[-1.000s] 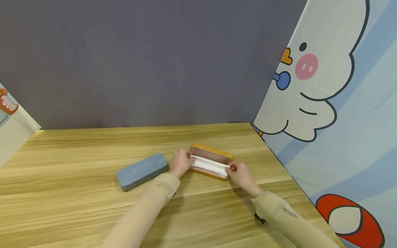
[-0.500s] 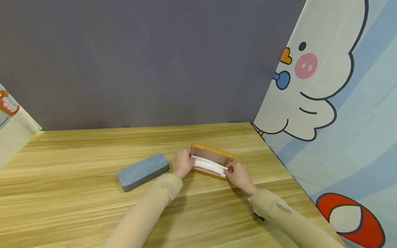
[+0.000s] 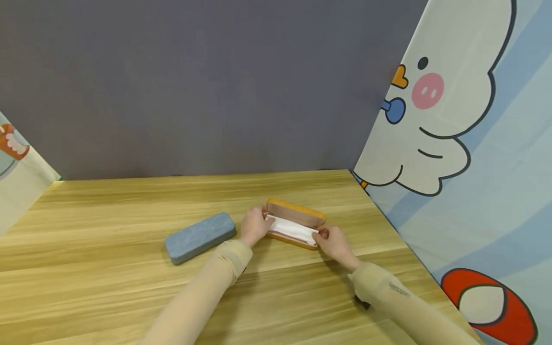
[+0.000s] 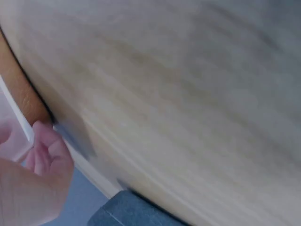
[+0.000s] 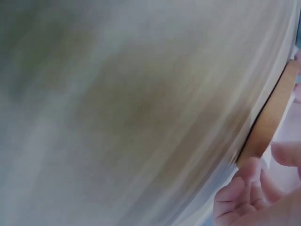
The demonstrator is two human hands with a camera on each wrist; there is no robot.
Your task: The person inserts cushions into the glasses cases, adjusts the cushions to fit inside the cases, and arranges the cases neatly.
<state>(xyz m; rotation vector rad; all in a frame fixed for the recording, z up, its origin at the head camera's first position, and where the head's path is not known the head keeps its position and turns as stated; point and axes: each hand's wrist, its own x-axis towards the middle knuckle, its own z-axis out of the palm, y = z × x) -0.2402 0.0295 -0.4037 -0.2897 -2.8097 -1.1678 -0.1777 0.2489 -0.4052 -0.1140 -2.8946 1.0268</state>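
An orange-tan glasses case (image 3: 297, 212) lies open on the wooden table, its lid raised at the far side. Across its lower half stretches a folded white cloth (image 3: 291, 229). My left hand (image 3: 253, 226) pinches the cloth's left end between thumb and fingers. At the opposite end, my right hand (image 3: 335, 245) pinches the cloth by the case's right corner. In the left wrist view the left fingers (image 4: 47, 148) meet the end of the case. The right wrist view has the right fingertips (image 5: 249, 169) at the case's other end. The case's inside is mostly covered.
A closed blue-grey glasses case (image 3: 200, 238) lies to the left of my left hand. Behind the wooden table (image 3: 108, 287) stands a dark grey panel (image 3: 207, 86). A cartoon-printed sheet (image 3: 465, 158) hangs along the right side.
The cloth bowed slightly half a second ago and now lies flatter and broader in the case. Both hands have shifted only slightly and keep to its ends.
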